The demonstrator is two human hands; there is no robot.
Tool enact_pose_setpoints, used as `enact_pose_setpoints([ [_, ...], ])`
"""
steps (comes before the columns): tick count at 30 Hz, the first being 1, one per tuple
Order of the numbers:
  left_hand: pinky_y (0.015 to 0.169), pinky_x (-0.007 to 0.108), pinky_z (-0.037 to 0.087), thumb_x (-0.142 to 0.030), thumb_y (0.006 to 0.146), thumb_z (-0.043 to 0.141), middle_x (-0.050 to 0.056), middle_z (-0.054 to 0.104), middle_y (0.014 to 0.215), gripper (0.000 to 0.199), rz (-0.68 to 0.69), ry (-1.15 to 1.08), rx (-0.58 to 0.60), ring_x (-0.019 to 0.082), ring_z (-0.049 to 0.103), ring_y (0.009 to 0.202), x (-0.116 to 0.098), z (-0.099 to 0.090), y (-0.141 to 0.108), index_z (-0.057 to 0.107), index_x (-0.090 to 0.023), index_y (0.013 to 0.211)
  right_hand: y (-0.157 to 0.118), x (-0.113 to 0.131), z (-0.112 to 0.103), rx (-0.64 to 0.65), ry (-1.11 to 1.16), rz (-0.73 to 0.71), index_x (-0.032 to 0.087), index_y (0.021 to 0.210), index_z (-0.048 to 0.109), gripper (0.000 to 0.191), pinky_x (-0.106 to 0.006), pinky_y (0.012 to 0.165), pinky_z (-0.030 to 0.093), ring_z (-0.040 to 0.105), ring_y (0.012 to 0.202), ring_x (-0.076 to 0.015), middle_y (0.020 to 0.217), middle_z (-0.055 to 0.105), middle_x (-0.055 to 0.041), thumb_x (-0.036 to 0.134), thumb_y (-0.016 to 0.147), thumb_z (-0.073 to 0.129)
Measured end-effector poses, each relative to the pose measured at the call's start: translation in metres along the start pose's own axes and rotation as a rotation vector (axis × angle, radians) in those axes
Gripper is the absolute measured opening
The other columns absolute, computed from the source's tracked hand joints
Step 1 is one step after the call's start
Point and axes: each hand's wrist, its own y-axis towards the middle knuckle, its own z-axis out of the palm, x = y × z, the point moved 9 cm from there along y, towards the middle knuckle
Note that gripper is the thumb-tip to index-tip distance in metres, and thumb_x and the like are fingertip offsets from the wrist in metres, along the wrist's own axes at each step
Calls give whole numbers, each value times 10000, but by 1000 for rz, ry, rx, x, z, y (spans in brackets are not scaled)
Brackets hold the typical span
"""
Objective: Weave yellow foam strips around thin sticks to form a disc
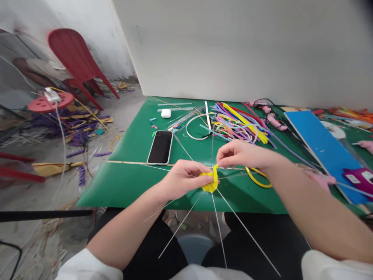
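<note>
A small yellow coiled disc (210,187) with thin pale rods (218,223) spreading out from it on all sides is pinched between the thumb and fingers of my left hand (181,179). From the disc's top edge a yellow strand (215,169) stands up, and my right hand (237,153) has its fingertips closed on that strand. Under the right wrist a loop of yellow tubing (259,182) curves over the table; whether it joins the strand is hidden. The disc is held just above the front of the green table (140,186).
Behind my hands lie a phone (160,147), a white earbud case (166,113), a white cable tie (189,132) and a heap of coloured tubes (239,124). At right are a blue board (320,147) and pink glue guns (275,121). A red chair (72,54) stands left.
</note>
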Motion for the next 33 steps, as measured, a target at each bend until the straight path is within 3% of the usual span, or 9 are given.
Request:
enact_pose_setpoints([
  [7, 536, 206, 501, -294, 655, 706, 39, 681, 645, 182, 153, 22, -408, 110, 607, 558, -12, -46, 0, 677, -127, 721, -6, -19, 14, -238, 268, -31, 152, 685, 595, 199, -216, 512, 374, 483, 540, -88, 577, 527, 24, 343, 740, 594],
  [12, 575, 208, 514, -267, 656, 701, 35, 689, 681, 172, 57, -10, -369, 111, 623, 596, -1, -44, 8, 675, -121, 743, -13, -24, 25, -306, 208, 19, 172, 739, 607, 220, -233, 544, 412, 515, 578, -105, 640, 557, 10, 376, 788, 541],
  [14, 590, 210, 519, -257, 664, 696, 32, 692, 690, 170, 44, -4, -364, 112, 629, 610, 2, -44, 10, 675, -122, 763, -15, -20, 25, -369, 167, -13, 210, 926, 619, 235, -261, 625, 461, 578, 701, -137, 808, 621, -13, 385, 784, 553],
  [16, 602, 209, 523, -258, 671, 691, 33, 695, 702, 175, 56, -2, -377, 114, 634, 621, 2, -44, 11, 674, -121, 777, -17, -13, 24, -445, 138, -94, 271, 1125, 552, 379, -291, 726, 485, 598, 868, -169, 1014, 623, -25, 376, 763, 593],
  [18, 621, 202, 524, -258, 679, 687, 33, 700, 728, 201, 68, -9, -388, 114, 643, 647, 3, -44, 12, 671, -125, 829, -18, -5, 22, -523, 101, -176, 301, 1190, 511, 443, -300, 797, 480, 582, 968, -176, 1128, 596, -20, 358, 762, 607],
  [21, 636, 185, 524, -250, 690, 683, 26, 701, 752, 232, 89, -4, -400, 109, 651, 678, 4, -45, 13, 657, -138, 892, -18, -1, 20, -630, 26, -227, 272, 1143, 560, 354, -290, 819, 474, 594, 928, -155, 1080, 625, -19, 348, 798, 573],
  [27, 594, 159, 513, -250, 695, 681, 10, 687, 714, 158, 121, 87, -441, 93, 641, 640, 11, -49, 15, 643, -140, 801, -16, -10, 20, -742, 50, -195, 222, 980, 649, 248, -245, 631, 491, 610, 725, -136, 876, 674, -22, 364, 787, 582],
  [33, 590, 176, 519, -265, 706, 666, 13, 686, 729, 159, 133, 173, -479, 107, 645, 642, 15, -43, 16, 632, -141, 800, -18, -21, 20, -838, 128, -165, 189, 847, 660, 175, -223, 561, 476, 607, 606, -121, 704, 670, -7, 334, 763, 609],
])
